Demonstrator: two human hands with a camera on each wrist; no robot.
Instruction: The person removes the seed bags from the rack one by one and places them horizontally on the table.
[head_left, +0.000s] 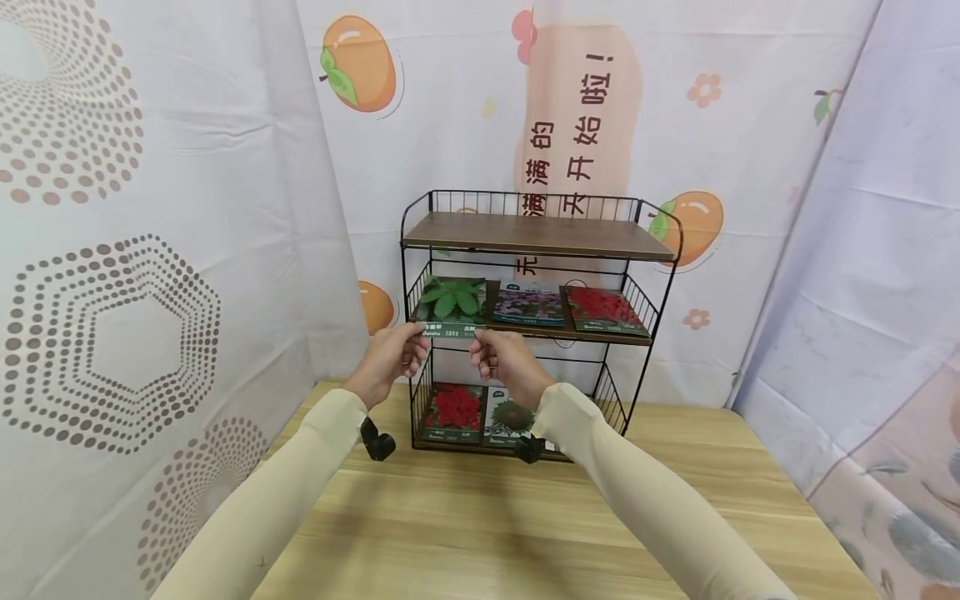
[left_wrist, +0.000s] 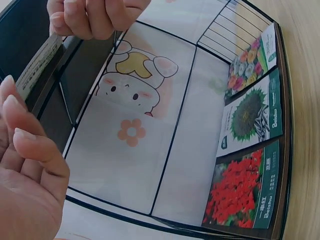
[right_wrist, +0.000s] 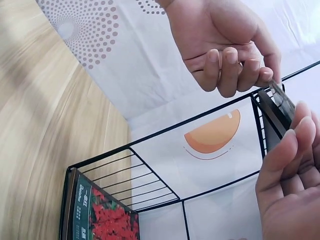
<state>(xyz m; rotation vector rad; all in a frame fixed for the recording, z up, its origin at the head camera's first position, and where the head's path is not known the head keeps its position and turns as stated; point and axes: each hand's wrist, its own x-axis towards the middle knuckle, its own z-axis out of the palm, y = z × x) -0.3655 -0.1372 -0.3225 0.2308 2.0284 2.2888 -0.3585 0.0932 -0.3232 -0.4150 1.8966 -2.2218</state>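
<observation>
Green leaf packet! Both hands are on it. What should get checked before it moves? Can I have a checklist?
1. Left hand pinching the leaf packet at its front left corner: ok.
2. Right hand pinching the front right corner: ok.
3. Leaf picture facing up: ok.
4. Gap between it and the purple-flower packet: ok, a narrow strip of shelf shows.
5. Whole underside resting on the middle shelf: cannot tell, it's hidden.
</observation>
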